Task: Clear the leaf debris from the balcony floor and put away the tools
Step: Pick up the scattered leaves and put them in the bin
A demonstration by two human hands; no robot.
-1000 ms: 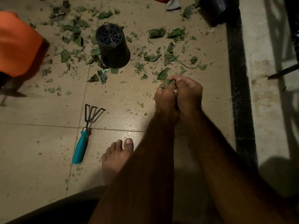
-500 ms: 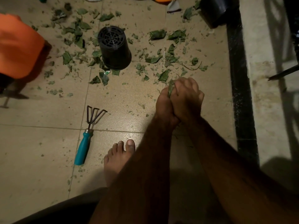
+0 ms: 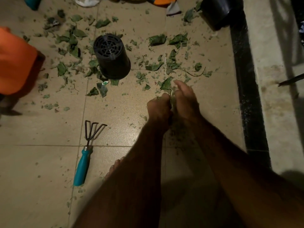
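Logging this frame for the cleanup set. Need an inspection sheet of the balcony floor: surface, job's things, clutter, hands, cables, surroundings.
Surface: beige tiled floor, gritty with fine crumbs.
Job's things: leaf debris scattered over the far tiles; hand rake with a teal handle lies flat, untouched, to the left of the arms.
Clutter: black pot base up among the leaves; dark container top right; orange object at the left edge.
Hands: left hand and right hand pressed together, fingers curled round a clump of leaf debris.
Cables: nothing seen.
Surroundings: black border strip, with a pale ledge beyond it; bare foot partly hidden by the left arm.
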